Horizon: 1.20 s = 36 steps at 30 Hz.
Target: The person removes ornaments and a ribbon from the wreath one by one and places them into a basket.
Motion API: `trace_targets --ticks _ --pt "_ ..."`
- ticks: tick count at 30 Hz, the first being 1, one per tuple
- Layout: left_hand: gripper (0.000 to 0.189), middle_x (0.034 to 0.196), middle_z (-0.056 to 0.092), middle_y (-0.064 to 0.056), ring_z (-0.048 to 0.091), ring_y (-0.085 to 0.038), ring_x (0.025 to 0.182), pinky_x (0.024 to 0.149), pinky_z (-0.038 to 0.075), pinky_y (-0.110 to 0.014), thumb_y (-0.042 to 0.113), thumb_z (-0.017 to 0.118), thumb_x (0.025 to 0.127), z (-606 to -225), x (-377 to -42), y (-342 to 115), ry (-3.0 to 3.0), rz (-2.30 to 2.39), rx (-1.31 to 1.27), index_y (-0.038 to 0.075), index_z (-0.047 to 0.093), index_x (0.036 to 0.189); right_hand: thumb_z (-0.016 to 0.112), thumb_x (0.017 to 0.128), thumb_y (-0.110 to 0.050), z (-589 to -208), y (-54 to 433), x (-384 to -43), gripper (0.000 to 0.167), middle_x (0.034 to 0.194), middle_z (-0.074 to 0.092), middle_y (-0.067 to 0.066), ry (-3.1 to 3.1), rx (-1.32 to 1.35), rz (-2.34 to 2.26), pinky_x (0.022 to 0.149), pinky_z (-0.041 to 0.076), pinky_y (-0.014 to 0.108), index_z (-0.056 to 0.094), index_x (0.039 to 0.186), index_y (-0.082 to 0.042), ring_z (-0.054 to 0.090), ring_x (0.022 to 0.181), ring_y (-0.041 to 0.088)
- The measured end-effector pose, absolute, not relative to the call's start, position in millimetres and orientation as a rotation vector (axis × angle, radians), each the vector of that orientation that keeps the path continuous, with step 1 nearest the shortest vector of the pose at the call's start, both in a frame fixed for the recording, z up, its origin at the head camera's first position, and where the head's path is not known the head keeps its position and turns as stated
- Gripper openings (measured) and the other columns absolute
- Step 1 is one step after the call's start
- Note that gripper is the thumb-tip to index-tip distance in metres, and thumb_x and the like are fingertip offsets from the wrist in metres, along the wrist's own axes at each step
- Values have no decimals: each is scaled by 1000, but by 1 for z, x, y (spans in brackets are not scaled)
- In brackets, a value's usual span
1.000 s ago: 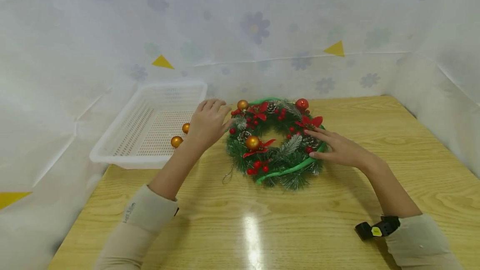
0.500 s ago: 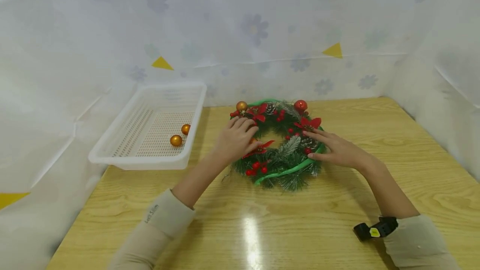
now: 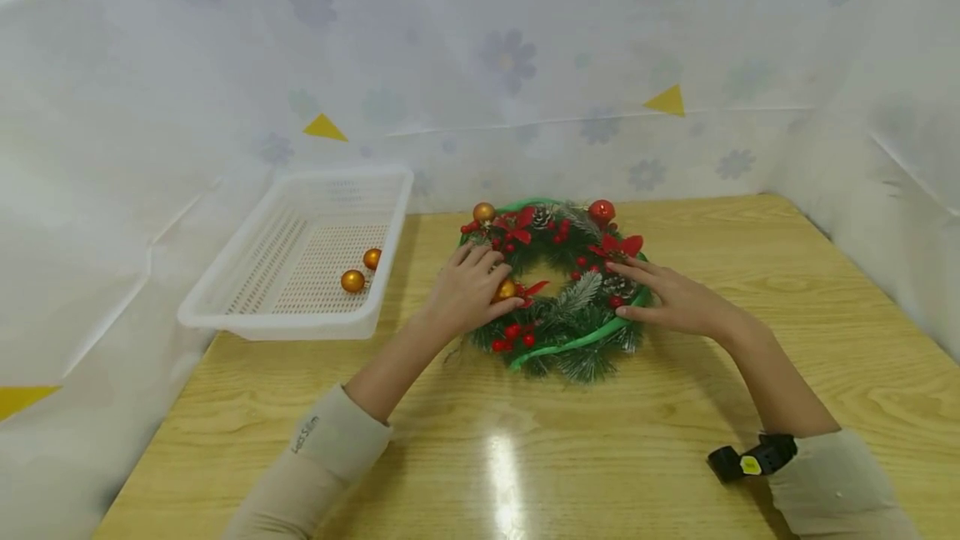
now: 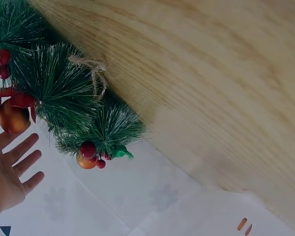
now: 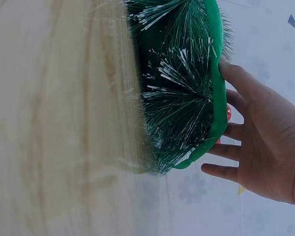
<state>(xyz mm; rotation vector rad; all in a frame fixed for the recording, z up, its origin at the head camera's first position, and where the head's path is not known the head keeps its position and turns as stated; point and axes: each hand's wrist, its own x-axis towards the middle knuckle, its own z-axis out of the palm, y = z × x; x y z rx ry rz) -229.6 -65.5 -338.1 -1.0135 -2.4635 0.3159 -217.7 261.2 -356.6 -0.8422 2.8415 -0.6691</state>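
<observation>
A green Christmas wreath with red berries, pinecones and red poinsettias lies on the table. A green strip runs along its edge. My left hand is over the wreath's left side, thumb and fingers about a gold bauble. In the left wrist view its fingers are spread and fairly straight, close by that bauble. My right hand rests at the wreath's right edge, near a poinsettia. The right wrist view shows its thumb on the green strip, with the other fingers extended.
Left of the wreath stands a white perforated plastic basket holding two gold baubles. Another gold bauble and a red one sit at the wreath's back. A flower-patterned white sheet surrounds the wooden table.
My left hand has moved right from beside the basket onto the wreath's left side, then shifted slightly back, uncovering the gold bauble. The right hand has stayed at the right edge.
</observation>
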Motion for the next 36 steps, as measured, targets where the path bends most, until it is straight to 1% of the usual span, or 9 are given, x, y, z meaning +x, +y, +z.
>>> trace_targets --ticks 4,10,16,25,29,32,36 --pt "52 117 56 -3 45 -23 115 101 31 -39 58 43 89 -339 -228 -66 -2490 319 -1003 15 64 109 57 89 -42 -357 261 -218 69 146 18 23 2841 -841 -665 92 22 69 28 145 -15 18 128 49" --pt "50 113 57 -4 46 -23 113 100 33 -39 56 47 88 -339 -228 -67 -2463 271 -1011 12 66 101 57 90 -42 -357 260 -218 68 146 18 24 2840 -847 -668 92 23 69 28 145 -14 18 128 50" --pt "50 111 58 -4 47 -23 112 98 35 -38 56 48 88 -337 -228 -68 -2438 268 -1016 11 67 98 56 90 -42 -355 260 -218 69 146 18 24 2840 -848 -662 92 22 69 28 145 -13 18 128 50" --pt "53 112 58 -5 48 -22 110 97 36 -38 58 48 87 -330 -229 -74 -2453 279 -973 10 66 103 57 89 -42 -355 261 -218 69 146 17 24 2838 -840 -664 92 22 69 28 145 -13 18 128 50" --pt "54 116 57 -6 48 -23 112 98 35 -38 57 48 87 -327 -229 -76 -2466 290 -967 9 65 106 56 89 -43 -355 261 -217 69 146 17 24 2840 -831 -653 91 23 69 28 146 -14 17 128 50" --pt "55 117 57 -7 47 -23 113 100 33 -38 57 49 87 -324 -229 -77 -2472 294 -965 8 65 109 56 89 -44 -356 261 -217 70 146 18 24 2843 -830 -650 91 23 69 28 146 -15 18 128 50" --pt "55 115 58 -6 48 -23 112 99 34 -37 55 53 86 -322 -229 -81 -2430 287 -958 8 65 110 57 89 -44 -358 261 -218 70 146 18 24 2847 -834 -650 91 23 70 28 146 -15 18 127 50"
